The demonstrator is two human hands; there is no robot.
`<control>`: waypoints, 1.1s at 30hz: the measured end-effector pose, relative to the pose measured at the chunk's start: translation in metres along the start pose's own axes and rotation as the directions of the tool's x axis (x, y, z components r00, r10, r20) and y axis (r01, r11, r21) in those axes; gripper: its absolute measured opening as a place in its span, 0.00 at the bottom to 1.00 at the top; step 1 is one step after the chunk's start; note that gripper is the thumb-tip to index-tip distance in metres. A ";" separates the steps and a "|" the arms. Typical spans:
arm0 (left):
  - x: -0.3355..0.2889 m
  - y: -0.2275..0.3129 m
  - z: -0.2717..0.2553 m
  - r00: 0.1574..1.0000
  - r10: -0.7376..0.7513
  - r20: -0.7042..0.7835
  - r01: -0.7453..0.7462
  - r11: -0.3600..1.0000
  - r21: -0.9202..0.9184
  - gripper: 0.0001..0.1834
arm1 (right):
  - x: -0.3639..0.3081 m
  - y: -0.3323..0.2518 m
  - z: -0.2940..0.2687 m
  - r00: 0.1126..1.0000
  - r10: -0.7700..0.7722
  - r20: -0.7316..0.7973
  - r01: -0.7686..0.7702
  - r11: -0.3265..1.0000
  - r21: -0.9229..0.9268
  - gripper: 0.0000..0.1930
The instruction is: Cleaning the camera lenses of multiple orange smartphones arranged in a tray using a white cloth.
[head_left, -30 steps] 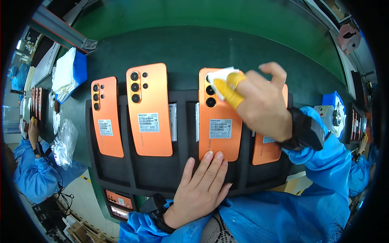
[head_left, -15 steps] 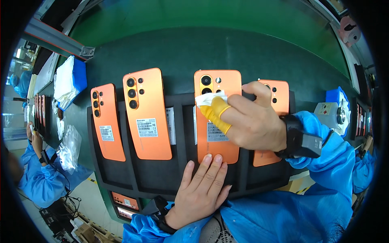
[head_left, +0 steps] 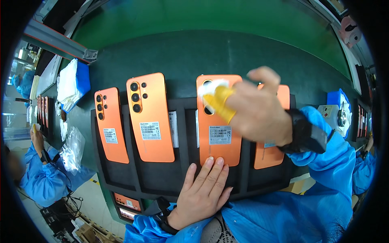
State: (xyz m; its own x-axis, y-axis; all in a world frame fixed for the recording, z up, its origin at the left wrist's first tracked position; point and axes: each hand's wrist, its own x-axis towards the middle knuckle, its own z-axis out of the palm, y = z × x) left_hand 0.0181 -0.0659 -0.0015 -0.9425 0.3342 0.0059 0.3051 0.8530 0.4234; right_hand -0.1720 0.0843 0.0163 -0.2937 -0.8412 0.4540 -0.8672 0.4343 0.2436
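Observation:
Four orange smartphones lie back up across a black foam tray [head_left: 182, 174]. My right hand [head_left: 255, 109], with yellow finger cots on its fingers, presses a white cloth [head_left: 214, 87] on the camera area of the third smartphone from the left [head_left: 221, 156]; hand and cloth are blurred by motion. Fingers stretched, my left hand [head_left: 202, 192] rests its fingertips on that phone's lower edge. Under my right wrist lies the rightmost smartphone [head_left: 269, 156], partly hidden. To the left are another smartphone [head_left: 150, 113] and the leftmost smartphone [head_left: 111, 125]. Each shows a white label.
A blue box of white cloths [head_left: 73, 83] and a clear plastic bag [head_left: 73, 150] are on the left. At right stand a metal-topped dispenser bottle [head_left: 334, 113] and a blue box [head_left: 338, 96]. More phones [head_left: 127, 201] lie below the tray. Co-workers sit at both sides.
My right hand has moved the cloth up from below the lenses onto the camera area, uncovering the label. My left hand stays at the phone's lower edge. The view has shifted slightly.

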 end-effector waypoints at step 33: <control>-0.001 -0.001 0.000 1.000 -0.019 -0.001 0.019 1.000 -0.017 0.28 | -0.005 0.011 -0.008 0.957 0.237 0.166 -0.238 0.971 -0.014 0.10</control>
State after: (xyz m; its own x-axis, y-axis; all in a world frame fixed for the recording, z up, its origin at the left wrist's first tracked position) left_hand 0.0188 -0.0667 -0.0018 -0.9484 0.3171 -0.0010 0.2845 0.8523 0.4390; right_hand -0.1767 0.0954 0.0233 -0.5538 -0.7556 0.3498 -0.7663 0.6268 0.1407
